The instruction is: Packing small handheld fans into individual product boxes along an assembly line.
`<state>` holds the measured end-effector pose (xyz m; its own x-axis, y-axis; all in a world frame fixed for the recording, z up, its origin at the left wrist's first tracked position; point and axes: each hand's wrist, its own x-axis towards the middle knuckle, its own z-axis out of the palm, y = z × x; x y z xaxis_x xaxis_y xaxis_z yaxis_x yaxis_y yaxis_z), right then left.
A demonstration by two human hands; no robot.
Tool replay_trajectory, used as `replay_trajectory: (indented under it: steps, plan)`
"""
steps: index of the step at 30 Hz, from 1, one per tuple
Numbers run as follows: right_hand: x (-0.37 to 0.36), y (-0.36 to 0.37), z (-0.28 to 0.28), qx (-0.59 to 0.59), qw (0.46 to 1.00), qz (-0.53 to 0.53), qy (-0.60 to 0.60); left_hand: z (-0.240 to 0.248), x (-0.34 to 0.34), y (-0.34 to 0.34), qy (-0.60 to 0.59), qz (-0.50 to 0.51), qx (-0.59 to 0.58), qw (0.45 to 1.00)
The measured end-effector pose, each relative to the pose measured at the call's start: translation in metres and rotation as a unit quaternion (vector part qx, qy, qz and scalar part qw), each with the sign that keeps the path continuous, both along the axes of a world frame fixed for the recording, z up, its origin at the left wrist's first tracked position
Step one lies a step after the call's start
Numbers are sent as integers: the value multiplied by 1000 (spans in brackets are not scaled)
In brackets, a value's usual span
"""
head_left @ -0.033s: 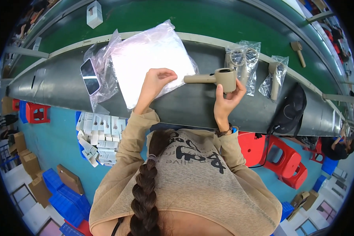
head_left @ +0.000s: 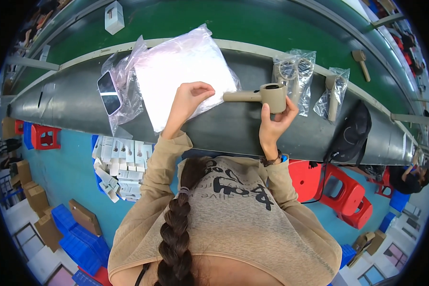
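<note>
My right hand [head_left: 277,119] is closed around the round head of a beige hair-dryer-shaped device [head_left: 274,99], its thumb on the near side. The handle lies level and points left, with a dark part on top of the head. Close to the handle's end, my left hand [head_left: 193,97] has its fingertips pinched together; whatever they hold, if anything, is too small to make out. Under that hand lies a shiny white stack of plastic bags or sheets [head_left: 176,66]. Similar beige devices in clear bags [head_left: 294,78] rest to the right, with another bagged device [head_left: 333,95] beyond them.
A phone [head_left: 109,95] lies on crumpled clear plastic at left, and a black cap [head_left: 352,131] at right. On the green belt [head_left: 252,31] are a white box [head_left: 114,18] and an unbagged device [head_left: 361,64]. Red stools [head_left: 341,190] and a crate of boxes [head_left: 124,162] stand below.
</note>
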<state>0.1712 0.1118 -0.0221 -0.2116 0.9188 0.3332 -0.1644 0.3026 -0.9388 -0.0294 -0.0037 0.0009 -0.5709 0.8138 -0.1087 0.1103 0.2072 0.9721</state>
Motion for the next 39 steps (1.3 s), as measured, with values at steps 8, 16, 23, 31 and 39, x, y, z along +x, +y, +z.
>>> replay_trajectory:
  steps: [8, 16, 23, 31, 39]
  plan:
    - [-19, -19, 15, 2, 997, -21, 80, 42, 16, 2, 143, 34, -4, 989]
    - [-44, -31, 19, 61, 995, 9, 79, 52, 11, 0, 99, 37, 37, 994]
    - [-44, -13, 73, 290, 947, 91, -100, 81, 11, 0, 96, 70, 116, 986]
    - [-59, 5, 108, 403, 822, 307, -258, 84, 4, 6, 191, 96, 118, 970]
    - [-72, 28, 97, 378, 791, 318, -361, 81, -6, 9, 243, -9, 30, 969]
